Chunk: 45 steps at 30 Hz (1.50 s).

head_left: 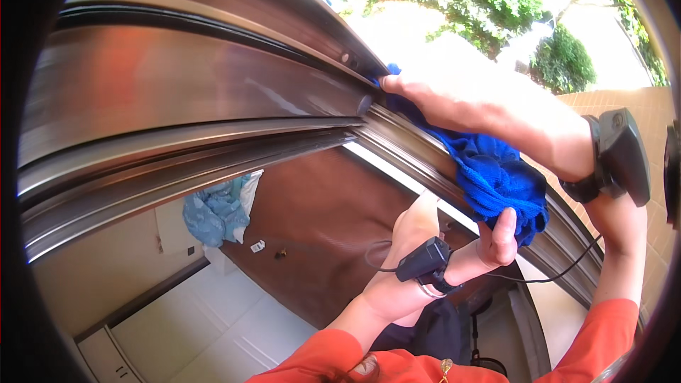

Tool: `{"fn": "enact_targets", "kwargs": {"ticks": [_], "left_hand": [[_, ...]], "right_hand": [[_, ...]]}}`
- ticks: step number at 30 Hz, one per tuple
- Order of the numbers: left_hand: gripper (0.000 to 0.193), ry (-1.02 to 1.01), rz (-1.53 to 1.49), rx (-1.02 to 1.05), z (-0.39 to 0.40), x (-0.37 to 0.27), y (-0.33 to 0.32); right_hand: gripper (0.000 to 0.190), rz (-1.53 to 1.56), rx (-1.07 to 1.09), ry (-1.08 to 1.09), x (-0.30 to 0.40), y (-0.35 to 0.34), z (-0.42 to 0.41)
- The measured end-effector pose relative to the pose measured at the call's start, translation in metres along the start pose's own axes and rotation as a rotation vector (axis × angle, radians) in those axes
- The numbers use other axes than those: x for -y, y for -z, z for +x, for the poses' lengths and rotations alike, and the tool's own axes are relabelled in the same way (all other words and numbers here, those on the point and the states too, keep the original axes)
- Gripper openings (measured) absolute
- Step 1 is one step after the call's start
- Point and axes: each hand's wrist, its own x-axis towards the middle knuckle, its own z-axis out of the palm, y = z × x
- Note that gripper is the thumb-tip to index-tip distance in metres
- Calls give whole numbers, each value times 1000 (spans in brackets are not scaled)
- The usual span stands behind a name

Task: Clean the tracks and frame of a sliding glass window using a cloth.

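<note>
A blue cloth (pixel 495 175) is bunched over the metal window frame (pixel 420 135) and trails up along it. My left hand (pixel 497 247) holds the bunched lower end, thumb showing, the other fingers mostly hidden by the cloth. Further up, my right hand (pixel 420 90) reaches across the frame to the outer side. Its thumb or a finger presses the cloth's far end against the edge of the brown window sash (pixel 298 88); the rest of its grip is overexposed or hidden. Each wrist wears a black strapped device.
Beneath the window spreads a brown surface (pixel 314 223) with a light-blue crumpled bag or fabric (pixel 215 215) and a small white item (pixel 257 246). My bare leg (pixel 417 221) is close to the frame. A black cable (pixel 564 278) hangs between the wrists. Outside are tiles (pixel 612 111) and shrubs (pixel 564 58).
</note>
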Motion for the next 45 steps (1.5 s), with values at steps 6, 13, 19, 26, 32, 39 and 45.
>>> {"fn": "enact_targets", "kwargs": {"ticks": [6,13,19,26,32,39,45], "left_hand": [[45,-197,7,-35,3,1,10],[46,-290,3,-34,11,16,-4],[47,-379,49,-67,19,33,-22],[50,-383,27,-110,14,48,-13],[49,-446,223,78,14,36,-20],[53,-298,183,77,13,52,2],[64,-313,194,-21,14,44,-20]], "right_hand": [[38,375,-119,-219,-41,10,-54],[40,315,-206,-236,-41,8,-59],[44,32,-262,-152,-20,-9,-46],[46,-177,-178,101,5,-30,4],[26,-427,-96,771,23,-73,103],[27,-229,-7,565,27,-108,148],[23,-275,-138,716,33,-101,153]]}}
